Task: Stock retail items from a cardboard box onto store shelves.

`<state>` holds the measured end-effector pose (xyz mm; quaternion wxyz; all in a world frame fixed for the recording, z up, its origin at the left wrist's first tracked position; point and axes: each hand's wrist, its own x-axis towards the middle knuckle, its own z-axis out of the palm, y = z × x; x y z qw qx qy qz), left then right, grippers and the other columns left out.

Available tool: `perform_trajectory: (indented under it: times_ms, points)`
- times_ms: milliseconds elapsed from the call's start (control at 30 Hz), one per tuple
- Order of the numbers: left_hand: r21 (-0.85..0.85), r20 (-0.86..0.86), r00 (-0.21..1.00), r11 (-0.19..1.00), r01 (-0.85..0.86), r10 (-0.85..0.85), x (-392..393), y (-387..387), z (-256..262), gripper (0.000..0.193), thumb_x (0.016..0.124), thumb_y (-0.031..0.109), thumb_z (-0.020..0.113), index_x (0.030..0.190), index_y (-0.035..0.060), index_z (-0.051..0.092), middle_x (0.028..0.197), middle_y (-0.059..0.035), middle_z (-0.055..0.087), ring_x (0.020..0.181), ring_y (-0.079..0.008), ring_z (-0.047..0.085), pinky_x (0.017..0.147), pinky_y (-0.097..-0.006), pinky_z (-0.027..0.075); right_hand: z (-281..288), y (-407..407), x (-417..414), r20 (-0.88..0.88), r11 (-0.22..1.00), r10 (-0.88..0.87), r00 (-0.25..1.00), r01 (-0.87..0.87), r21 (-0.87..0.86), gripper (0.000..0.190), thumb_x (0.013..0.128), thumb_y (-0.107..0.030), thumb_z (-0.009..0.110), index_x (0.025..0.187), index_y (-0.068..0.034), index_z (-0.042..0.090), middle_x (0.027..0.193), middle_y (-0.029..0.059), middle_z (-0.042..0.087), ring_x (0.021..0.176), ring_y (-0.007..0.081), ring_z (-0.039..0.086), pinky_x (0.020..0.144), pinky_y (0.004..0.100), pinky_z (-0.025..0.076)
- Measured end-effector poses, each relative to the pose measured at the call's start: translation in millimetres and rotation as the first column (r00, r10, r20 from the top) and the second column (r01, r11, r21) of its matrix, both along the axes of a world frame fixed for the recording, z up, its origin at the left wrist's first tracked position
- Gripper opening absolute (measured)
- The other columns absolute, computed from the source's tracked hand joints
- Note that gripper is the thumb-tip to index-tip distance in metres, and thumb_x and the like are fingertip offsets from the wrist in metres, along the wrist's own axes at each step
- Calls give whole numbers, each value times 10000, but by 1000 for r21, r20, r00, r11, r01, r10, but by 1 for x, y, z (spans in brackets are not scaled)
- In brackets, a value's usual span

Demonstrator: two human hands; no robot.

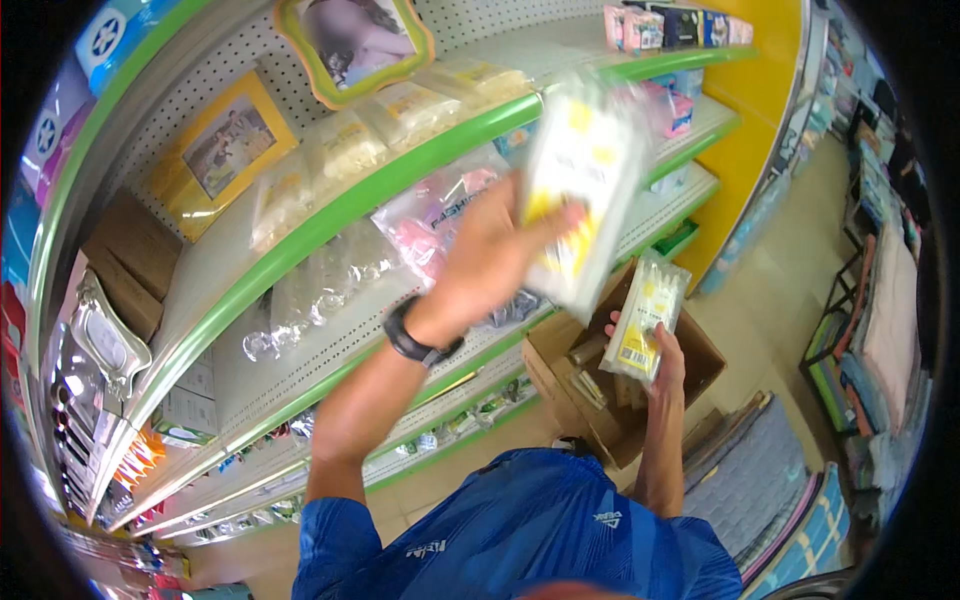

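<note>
My left hand (487, 244), with a black band at the wrist, grips a clear plastic packet (581, 195) with yellow and white print. Motion blurs this packet, which is held in front of the green-edged shelf. Lower on the right, my right hand (667, 356) holds a similar packet (646, 319) of pale, slender items above an open cardboard box (559, 375). A few small things lie inside the box. Similar packets (349, 150) stand in a row along the upper shelf (450, 139).
Two picture frames, one yellow (225, 150) and one wavy-edged (352, 45), lean on the pegboard. Pink packs (637, 30) sit at the shelf's right end. Clear bags (330, 277) occupy the shelf below. Folded mats (757, 472) stand on the right, with stacked textiles (885, 330) beyond.
</note>
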<state>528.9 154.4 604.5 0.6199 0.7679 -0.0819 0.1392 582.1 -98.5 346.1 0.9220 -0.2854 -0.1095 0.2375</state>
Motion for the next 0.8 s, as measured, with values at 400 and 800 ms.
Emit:
perform_trajectory:
  times_ms: [400,800]
  points:
    - [-240,-134,968,941,-237,210,122,127,133,314,938,10,471,1233,-98,481,1154,-223,607,1009,-363,669,900,-496,572,2,-26,-4,38,997,-61,997,62,-44,702,945,-348,613,1439,71,341,1315,303,549,1131,439,620,907,528,564]
    - [-184,-344,921,948,-260,186,144,120,112,377,1010,88,463,1329,-111,451,1304,-209,558,1168,-356,605,939,-444,566,5,-38,0,14,994,-81,997,82,-72,664,925,-294,631,1410,73,363,1250,296,589,1081,429,646,899,522,565]
